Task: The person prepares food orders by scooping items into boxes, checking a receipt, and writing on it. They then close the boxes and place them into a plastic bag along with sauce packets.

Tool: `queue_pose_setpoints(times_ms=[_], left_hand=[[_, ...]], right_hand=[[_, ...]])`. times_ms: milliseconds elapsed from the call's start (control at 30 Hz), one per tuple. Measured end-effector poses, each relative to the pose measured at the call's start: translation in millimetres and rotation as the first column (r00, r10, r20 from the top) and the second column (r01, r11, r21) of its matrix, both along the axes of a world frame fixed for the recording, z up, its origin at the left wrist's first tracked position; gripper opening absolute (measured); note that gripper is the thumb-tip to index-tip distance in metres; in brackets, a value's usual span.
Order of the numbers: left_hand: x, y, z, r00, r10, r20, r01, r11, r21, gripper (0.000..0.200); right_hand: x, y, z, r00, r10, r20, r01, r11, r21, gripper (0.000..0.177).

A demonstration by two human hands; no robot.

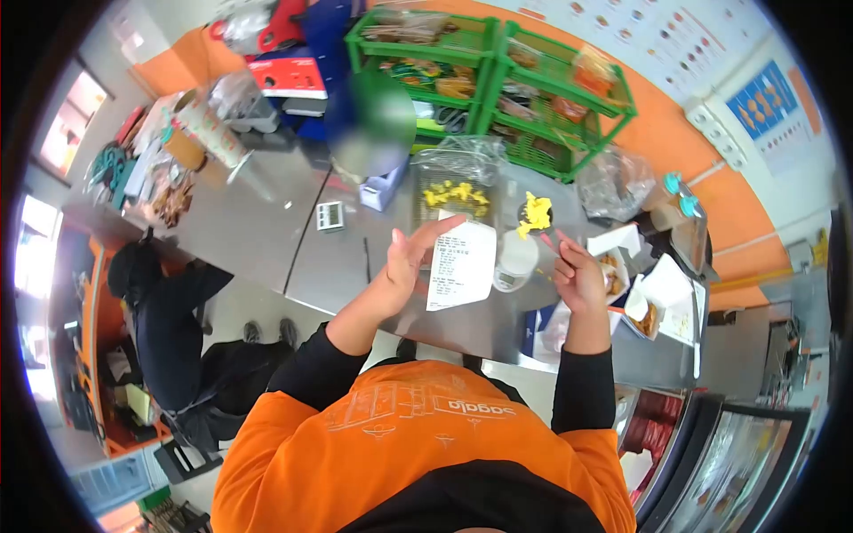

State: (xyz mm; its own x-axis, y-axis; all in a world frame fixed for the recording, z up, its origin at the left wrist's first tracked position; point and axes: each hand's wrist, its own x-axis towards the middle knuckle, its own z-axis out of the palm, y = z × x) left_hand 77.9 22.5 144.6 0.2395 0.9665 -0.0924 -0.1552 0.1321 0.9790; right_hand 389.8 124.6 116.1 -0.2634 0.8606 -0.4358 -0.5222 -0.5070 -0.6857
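Observation:
My left hand (pixel 402 271) is raised over the metal counter, its thumb apart and its fingers reaching to the top of a printed paper receipt (pixel 462 266). The receipt appears pinched between those fingers and hangs down. On the right, my right hand (pixel 579 277) is closed around the reddish handle of a spoon, whose dark head carries a lump of yellow food (pixel 535 215). A white round tub (pixel 515 263) stands between my hands. Behind the receipt, a wire-mesh tray (pixel 428 188) partly covered in clear plastic holds more yellow pieces (pixel 458 197).
A white timer (pixel 330 216) lies left on the counter (pixel 258 218). Green tiered racks (pixel 555 111) stand behind. Food boxes (pixel 644 320) sit at right, by lidded containers (pixel 680 209). A person in dark clothes (pixel 182 329) is at left.

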Motion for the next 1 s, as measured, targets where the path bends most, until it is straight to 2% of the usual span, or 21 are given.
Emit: queue_pose_setpoints(times_ms=[100, 233, 367, 467, 533, 600, 800, 900, 1000], left_hand=[[41.8, 14.2, 5.8, 0.999, -0.047, -0.010, 0.047, 0.999, 0.010, 0.121], [106.1, 30.9, 11.4, 0.995, -0.100, -0.014, 0.100, 0.995, 0.025, 0.123], [164.8, 45.6, 4.9, 0.989, -0.141, -0.055, 0.145, 0.986, 0.082, 0.126], [197.0, 48.8, 4.7, 0.989, -0.143, -0.043, 0.145, 0.988, 0.044, 0.125], [218.0, 50.0, 0.0, 0.989, -0.150, 0.001, 0.150, 0.989, -0.007, 0.125], [233.2, 51.2, -9.9, 0.991, -0.126, -0.035, 0.126, 0.992, 0.014, 0.120], [254.2, 50.7, -7.5, 0.984, -0.088, -0.157, 0.086, 0.996, -0.018, 0.116], [260.9, 46.3, -1.6, 0.979, -0.017, -0.205, 0.014, 1.000, -0.017, 0.114], [268.2, 40.7, 1.4, 0.979, 0.082, -0.185, -0.087, 0.996, -0.021, 0.110]], right_hand=[[79.3, -19.0, 19.2, 0.996, -0.079, -0.031, 0.080, 0.996, 0.041, 0.033], [190.6, -47.9, 33.8, 0.964, -0.238, 0.117, 0.228, 0.969, 0.093, 0.032], [293.7, -76.9, 27.2, 0.899, -0.390, 0.200, 0.373, 0.921, 0.115, 0.031], [344.3, -93.6, 7.6, 0.816, -0.469, 0.336, 0.466, 0.880, 0.097, 0.031], [383.9, -101.8, -26.1, 0.791, -0.503, 0.348, 0.490, 0.862, 0.130, 0.032], [399.7, -104.1, -42.7, 0.748, -0.512, 0.422, 0.508, 0.851, 0.132, 0.031], [403.1, -87.2, -93.9, 0.793, -0.436, 0.426, 0.431, 0.895, 0.115, 0.030], [390.2, -73.0, -106.7, 0.833, -0.393, 0.389, 0.397, 0.915, 0.074, 0.030], [369.7, -58.4, -114.9, 0.869, -0.411, 0.275, 0.409, 0.910, 0.068, 0.031]])
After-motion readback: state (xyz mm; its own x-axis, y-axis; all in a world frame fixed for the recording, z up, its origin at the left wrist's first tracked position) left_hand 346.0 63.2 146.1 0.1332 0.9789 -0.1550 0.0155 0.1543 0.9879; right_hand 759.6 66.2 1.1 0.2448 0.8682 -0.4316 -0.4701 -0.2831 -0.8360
